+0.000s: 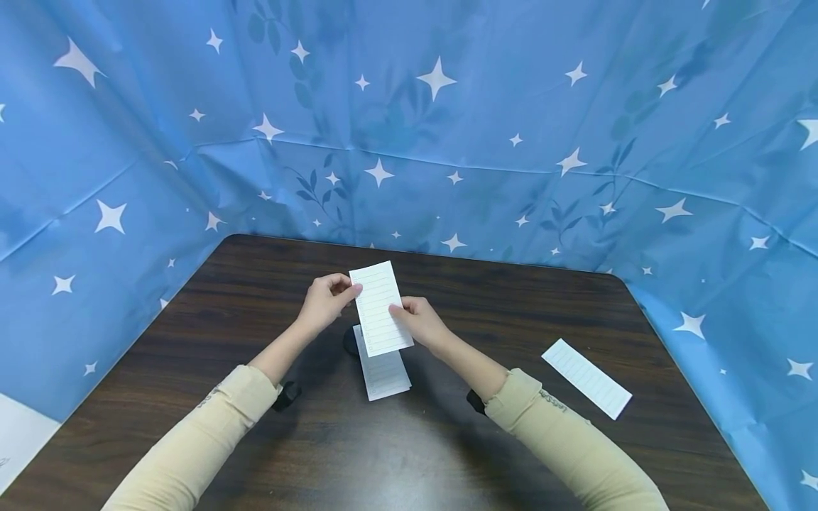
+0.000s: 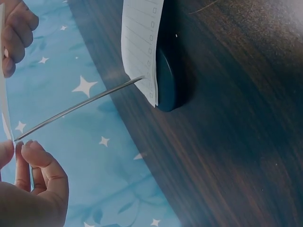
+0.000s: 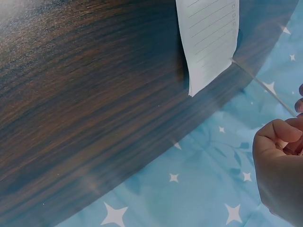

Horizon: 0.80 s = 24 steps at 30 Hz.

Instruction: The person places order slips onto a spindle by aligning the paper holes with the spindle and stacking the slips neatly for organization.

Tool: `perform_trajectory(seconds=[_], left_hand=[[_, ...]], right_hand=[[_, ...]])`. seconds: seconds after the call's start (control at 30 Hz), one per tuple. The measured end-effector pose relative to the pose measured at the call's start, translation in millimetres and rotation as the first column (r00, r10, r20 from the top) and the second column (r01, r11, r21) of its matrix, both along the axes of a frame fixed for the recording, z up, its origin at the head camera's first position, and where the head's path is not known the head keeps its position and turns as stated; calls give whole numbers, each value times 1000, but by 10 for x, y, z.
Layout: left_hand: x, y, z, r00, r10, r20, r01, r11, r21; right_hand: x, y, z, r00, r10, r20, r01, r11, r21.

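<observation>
Both hands grip one white lined slip [image 1: 377, 309] with a column of checkboxes. My left hand [image 1: 322, 301] pinches its upper left edge between thumb and fingers. The right hand [image 1: 424, 323] pinches the right edge lower down. Below the slip, more lined slips [image 1: 385, 380] are pierced by a thin metal spike [image 2: 78, 108] standing on a round black base [image 2: 168, 82]. In the left wrist view, the spike's top end reaches the left fingertips and the held slip's edge. Whether the tip passes through that slip I cannot tell.
To the right, another lined white slip [image 1: 588, 377] lies flat on the dark wood table [image 1: 486, 447]. A blue star-patterned cloth [image 1: 409, 128] hangs behind the table and along its sides. At the lower left, part of a white surface [image 1: 22, 436] shows beyond the table edge.
</observation>
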<state>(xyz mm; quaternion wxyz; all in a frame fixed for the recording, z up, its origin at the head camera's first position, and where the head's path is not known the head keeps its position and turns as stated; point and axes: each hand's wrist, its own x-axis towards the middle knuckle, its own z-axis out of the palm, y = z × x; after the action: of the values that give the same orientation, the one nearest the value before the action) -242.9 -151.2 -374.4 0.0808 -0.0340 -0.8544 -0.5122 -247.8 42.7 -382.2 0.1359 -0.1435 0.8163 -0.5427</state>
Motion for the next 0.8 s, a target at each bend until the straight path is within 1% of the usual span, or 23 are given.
perform_trajectory(seconds=[0.2, 0.33, 0.47, 0.67, 0.8], left_hand=[[-23, 23, -39, 1000, 6, 2, -6, 1000, -9], [-27, 25, -60, 1000, 18, 12, -18, 1000, -9], [-4, 28, -64, 1000, 15, 7, -15, 1000, -9], [47, 33, -67, 1000, 14, -22, -14, 1000, -6], [59, 30, -67, 1000, 24, -16, -24, 1000, 4]], right_hand=[[-2, -1, -28, 1000, -14, 19, 13, 1000, 11], [7, 3, -60, 1000, -6, 24, 6, 1000, 12], [34, 10, -69, 1000, -2, 24, 2, 1000, 11], [73, 6, -53, 1000, -1, 27, 0, 1000, 14], [71, -7, -60, 999, -8, 33, 7, 1000, 21]])
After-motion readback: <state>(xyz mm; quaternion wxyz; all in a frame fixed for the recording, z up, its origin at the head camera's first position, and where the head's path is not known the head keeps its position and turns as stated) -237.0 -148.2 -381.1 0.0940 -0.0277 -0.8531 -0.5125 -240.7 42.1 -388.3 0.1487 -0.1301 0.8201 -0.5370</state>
